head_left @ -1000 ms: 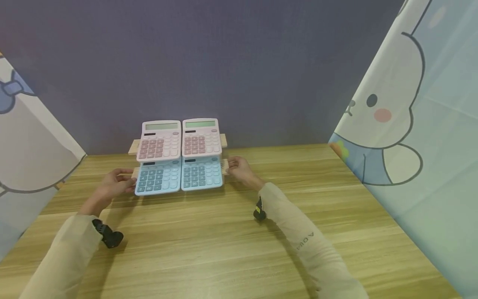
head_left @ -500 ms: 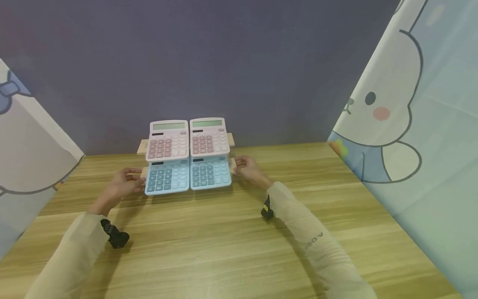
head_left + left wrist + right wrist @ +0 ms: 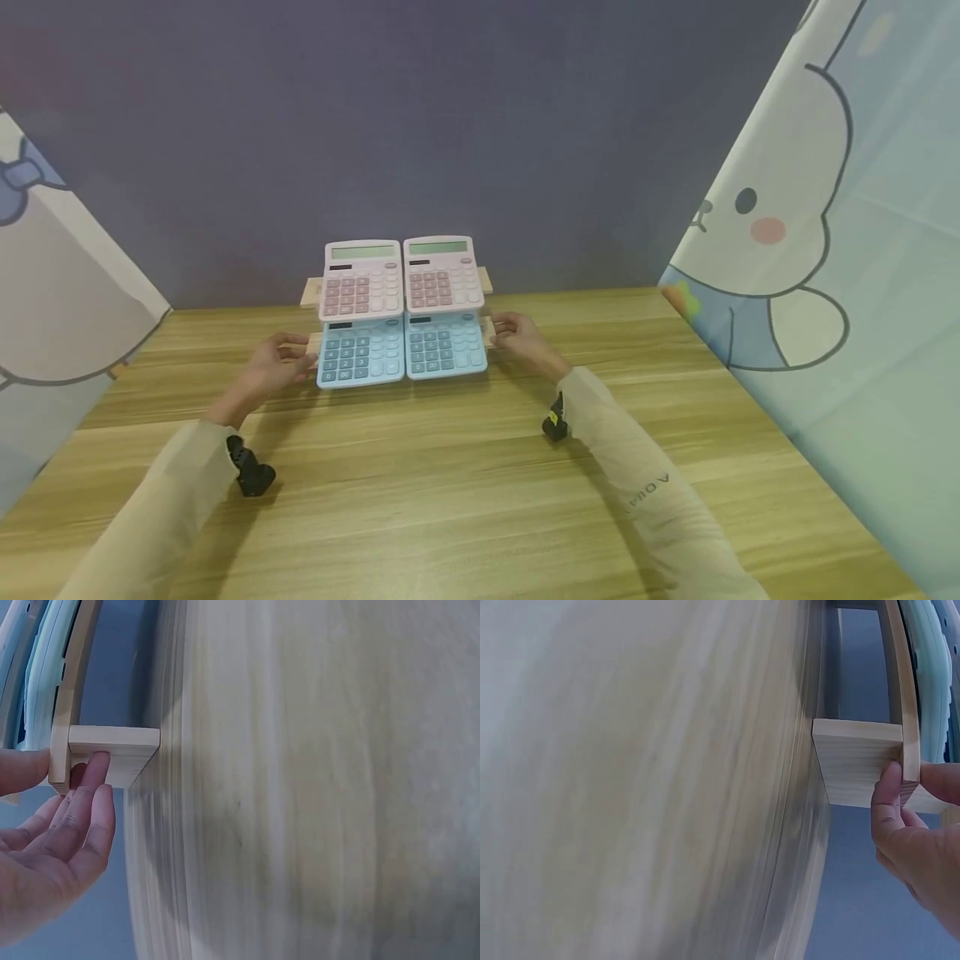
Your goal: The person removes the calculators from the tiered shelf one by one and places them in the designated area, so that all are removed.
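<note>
**Two hands pinch the ends of a calculator rack from either side**

Taking the middle of the wooden rack (image 3: pixel 311 291) as the centre of a dial in the head view, the left hand (image 3: pixel 279 367) sits between 8 and 9 o'clock and the right hand (image 3: pixel 525 342) just past 3. The rack lies between them, its lower board (image 3: pixel 910 750) gripped at both ends. In the left wrist view the thumb lies on one face of that board and the fingers curl to the other, a fingertip close by the left upright (image 3: pixel 112 737). In the right wrist view the board's end is nipped between thumb and finger, beside the right upright (image 3: pixel 855 746).

Four calculators rest on the rack, tilted towards the person: the left pink calculator (image 3: pixel 362 281) at 10 o'clock, the right pink calculator (image 3: pixel 442 275) at 2, the left blue calculator (image 3: pixel 362 354) between 7 and 8, the right blue calculator (image 3: pixel 446 344) at 4. The pink pair overlaps the tops of the blue pair in this view.

Wood-grained tabletop (image 3: pixel 420 500) spreads towards 6 o'clock; a dark backdrop (image 3: pixel 405 108) rises at 12. A cartoon-printed sheet (image 3: pixel 795 208) hangs nearest 3.
</note>
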Action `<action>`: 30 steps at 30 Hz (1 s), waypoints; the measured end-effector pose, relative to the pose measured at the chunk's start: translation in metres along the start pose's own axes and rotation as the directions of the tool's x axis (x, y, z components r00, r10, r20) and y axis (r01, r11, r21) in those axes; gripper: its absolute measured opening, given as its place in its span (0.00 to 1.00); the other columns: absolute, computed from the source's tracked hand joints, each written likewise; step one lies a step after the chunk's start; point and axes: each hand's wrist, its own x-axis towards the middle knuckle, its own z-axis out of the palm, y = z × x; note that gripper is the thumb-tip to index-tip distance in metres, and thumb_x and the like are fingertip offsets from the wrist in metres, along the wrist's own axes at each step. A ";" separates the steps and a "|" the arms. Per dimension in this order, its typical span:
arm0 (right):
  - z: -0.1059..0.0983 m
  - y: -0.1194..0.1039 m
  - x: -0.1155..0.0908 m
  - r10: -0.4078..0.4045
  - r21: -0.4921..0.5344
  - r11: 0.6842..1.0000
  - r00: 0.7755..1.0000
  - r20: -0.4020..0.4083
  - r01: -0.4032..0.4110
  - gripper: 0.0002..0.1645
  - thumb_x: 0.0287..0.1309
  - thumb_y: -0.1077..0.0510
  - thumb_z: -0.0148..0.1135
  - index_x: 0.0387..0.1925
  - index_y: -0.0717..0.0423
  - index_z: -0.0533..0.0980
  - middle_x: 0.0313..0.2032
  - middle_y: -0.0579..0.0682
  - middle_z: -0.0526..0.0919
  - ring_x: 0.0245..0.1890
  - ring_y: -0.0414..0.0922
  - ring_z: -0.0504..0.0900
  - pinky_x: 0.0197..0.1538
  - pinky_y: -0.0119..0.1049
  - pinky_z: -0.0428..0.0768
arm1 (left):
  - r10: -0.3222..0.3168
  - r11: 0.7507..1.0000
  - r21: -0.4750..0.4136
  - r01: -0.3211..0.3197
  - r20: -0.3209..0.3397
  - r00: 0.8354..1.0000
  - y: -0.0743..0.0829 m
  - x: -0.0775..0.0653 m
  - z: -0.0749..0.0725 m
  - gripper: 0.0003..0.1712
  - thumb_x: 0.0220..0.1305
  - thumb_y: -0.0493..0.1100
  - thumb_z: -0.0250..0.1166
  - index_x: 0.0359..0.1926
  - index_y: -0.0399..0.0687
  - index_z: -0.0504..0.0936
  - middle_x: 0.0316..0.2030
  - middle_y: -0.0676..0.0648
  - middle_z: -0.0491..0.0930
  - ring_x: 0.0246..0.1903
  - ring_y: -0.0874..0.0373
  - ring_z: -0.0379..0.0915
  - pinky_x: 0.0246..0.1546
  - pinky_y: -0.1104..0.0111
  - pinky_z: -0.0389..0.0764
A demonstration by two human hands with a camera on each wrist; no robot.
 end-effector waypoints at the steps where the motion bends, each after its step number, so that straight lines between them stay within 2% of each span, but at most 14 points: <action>1: 0.000 0.000 0.000 -0.003 -0.001 1.000 1.000 0.000 0.003 0.31 0.56 0.70 0.52 0.62 0.67 0.58 0.56 0.65 0.69 0.56 0.57 0.70 0.59 0.41 0.75 | 0.003 1.000 -0.001 -0.003 -0.003 1.000 0.001 0.000 0.000 0.31 0.66 0.41 0.53 0.62 0.26 0.53 0.53 0.24 0.64 0.46 0.46 0.74 0.42 0.66 0.82; 13: -0.002 0.003 -0.001 -0.055 -0.020 0.998 0.998 0.028 0.055 0.31 0.57 0.69 0.50 0.63 0.69 0.57 0.57 0.67 0.68 0.57 0.58 0.69 0.59 0.43 0.74 | 0.000 1.000 0.004 0.000 -0.010 1.000 -0.001 0.001 -0.001 0.31 0.66 0.41 0.54 0.62 0.26 0.54 0.53 0.25 0.65 0.46 0.43 0.73 0.43 0.63 0.82; 21: -0.001 0.005 0.000 -0.062 -0.020 0.998 0.998 0.011 0.062 0.30 0.56 0.70 0.50 0.62 0.68 0.59 0.56 0.67 0.68 0.56 0.59 0.70 0.59 0.45 0.74 | 0.004 0.999 -0.032 -0.005 -0.025 1.000 -0.003 0.002 -0.002 0.32 0.64 0.41 0.56 0.61 0.26 0.56 0.53 0.25 0.65 0.44 0.46 0.73 0.43 0.63 0.82; 27: 0.001 0.002 -0.001 -0.055 -0.009 0.998 0.999 -0.001 0.055 0.30 0.56 0.71 0.50 0.61 0.69 0.59 0.56 0.67 0.68 0.57 0.59 0.69 0.59 0.47 0.73 | -0.009 0.998 -0.059 0.008 -0.013 1.000 -0.005 0.002 -0.004 0.32 0.64 0.40 0.56 0.62 0.27 0.55 0.54 0.26 0.64 0.48 0.41 0.72 0.47 0.60 0.81; 30: 0.001 0.001 -0.001 -0.050 -0.022 0.999 0.999 -0.004 0.050 0.29 0.56 0.71 0.50 0.61 0.69 0.60 0.57 0.67 0.68 0.57 0.59 0.69 0.60 0.47 0.73 | -0.012 0.998 -0.065 0.011 -0.008 1.000 -0.006 0.003 -0.005 0.32 0.64 0.40 0.56 0.62 0.28 0.55 0.55 0.26 0.63 0.47 0.42 0.73 0.47 0.59 0.80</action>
